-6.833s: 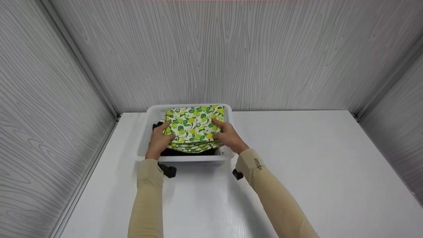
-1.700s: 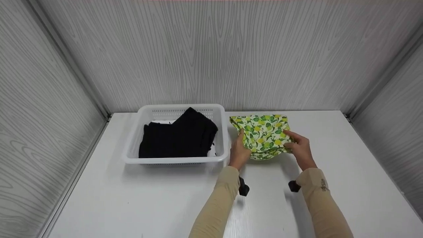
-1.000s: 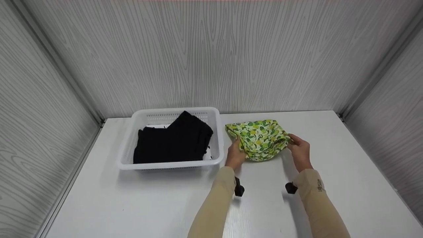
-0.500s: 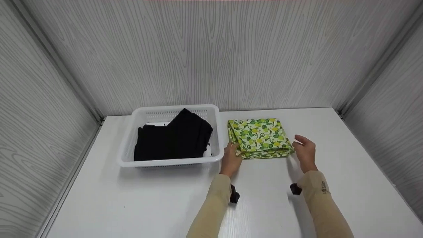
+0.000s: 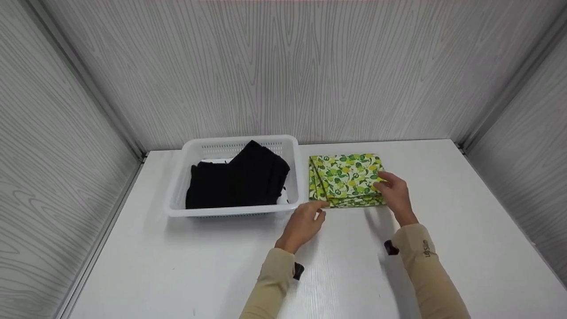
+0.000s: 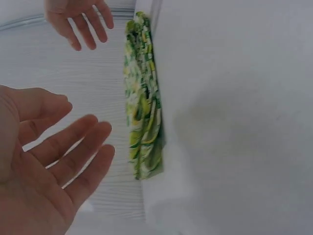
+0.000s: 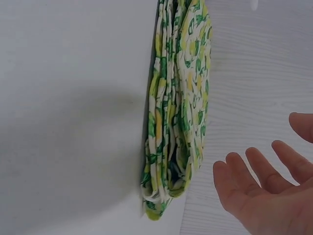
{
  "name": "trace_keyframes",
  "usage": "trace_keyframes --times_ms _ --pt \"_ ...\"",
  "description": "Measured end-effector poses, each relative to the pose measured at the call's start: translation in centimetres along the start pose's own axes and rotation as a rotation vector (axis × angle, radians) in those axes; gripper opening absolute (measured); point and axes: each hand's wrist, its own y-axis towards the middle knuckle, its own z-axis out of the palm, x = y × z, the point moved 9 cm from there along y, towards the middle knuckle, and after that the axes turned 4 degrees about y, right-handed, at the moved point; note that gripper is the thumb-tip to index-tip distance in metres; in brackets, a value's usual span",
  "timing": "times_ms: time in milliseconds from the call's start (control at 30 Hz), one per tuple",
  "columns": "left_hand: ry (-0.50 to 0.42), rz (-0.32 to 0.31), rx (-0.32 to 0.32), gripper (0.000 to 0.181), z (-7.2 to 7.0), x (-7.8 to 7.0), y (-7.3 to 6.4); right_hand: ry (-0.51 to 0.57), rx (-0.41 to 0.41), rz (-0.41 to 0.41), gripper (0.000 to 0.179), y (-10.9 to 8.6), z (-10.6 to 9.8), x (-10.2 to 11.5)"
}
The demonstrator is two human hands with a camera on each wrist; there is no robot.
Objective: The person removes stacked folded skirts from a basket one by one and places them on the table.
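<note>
A folded lemon-print cloth (image 5: 347, 177) lies on the white table right of the basket, its folded layers stacked toward the front and a slanted fold along its left side. My left hand (image 5: 302, 225) is just in front of the cloth's front left corner, fingers loosely bent and holding nothing. In the left wrist view that hand (image 6: 63, 152) has its fingers apart, clear of the cloth (image 6: 142, 107). Over the cloth's right edge is my right hand (image 5: 395, 195), fingers relaxed. The right wrist view shows this hand (image 7: 269, 186) with a gap between it and the layered cloth (image 7: 188, 98).
A white plastic basket (image 5: 230, 212) stands left of the cloth, near the back wall (image 5: 283, 71). Black folded clothing (image 5: 234, 184) lies in it, over a white piece (image 5: 217, 160) with dark marks. The white table (image 5: 212, 261) extends in front, with grey wood-grain panels on three sides.
Both hands carried the cloth out of the basket, off the black clothing, onto the table. They have let it go; the left hand drew back and the right moved in over its edge.
</note>
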Motion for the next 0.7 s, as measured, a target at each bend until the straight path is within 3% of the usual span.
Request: trace_keyframes --times_ms 200,333,467,700 --pt "-0.034 0.087 -0.151 0.023 -4.3 -0.7 -1.6 -0.048 0.055 -0.09 0.052 -0.6 1.4 2.1" --pt "0.041 0.118 -0.306 0.019 -7.0 -0.6 -2.6 -0.061 0.077 -0.14 0.052 -0.7 2.4 3.4" --pt "0.135 0.1 -0.405 0.019 -9.5 0.1 -3.0 -0.066 0.094 -0.193 0.052 -0.9 3.2 4.6" --pt "0.256 0.057 -0.491 0.026 -12.9 2.5 -4.1 -0.007 0.11 -0.242 0.049 -1.1 4.9 6.9"
